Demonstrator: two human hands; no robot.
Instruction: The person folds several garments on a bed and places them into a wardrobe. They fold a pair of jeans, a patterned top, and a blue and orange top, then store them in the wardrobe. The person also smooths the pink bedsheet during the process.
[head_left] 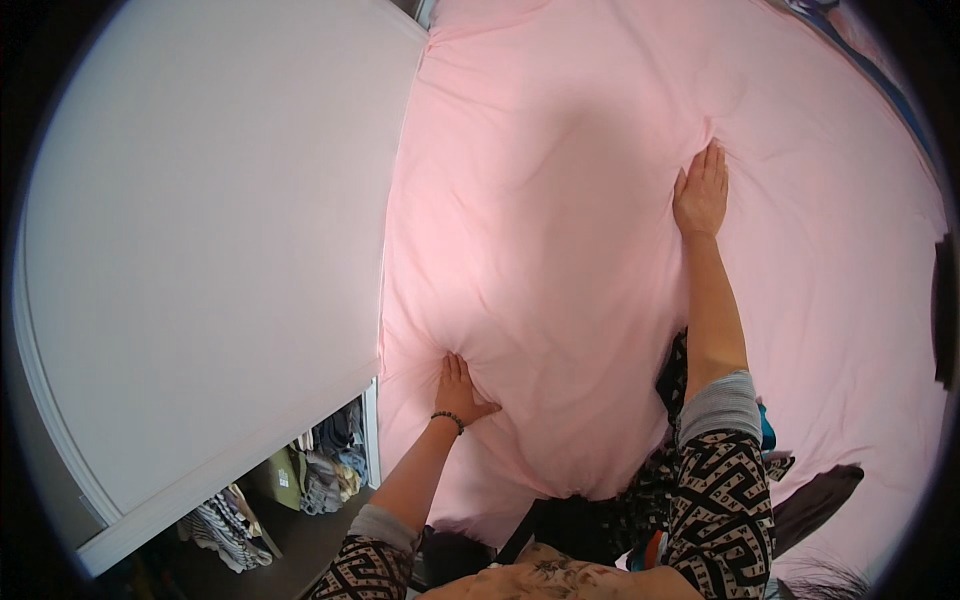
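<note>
Pink sheet [570,270]; blk/beige geom. sleeves [715,490]

We see a plain pink cover [570,300], spread wide, softly creased, sweeping from twelve to five o'clock.

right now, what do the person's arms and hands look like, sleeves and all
The left hand and right hand are ungloved. A dark beaded bracelet circles the left wrist. Both arms wear black-and-beige fabric sleeves with an angular geometric pattern and plain grey cuffs.
</note>
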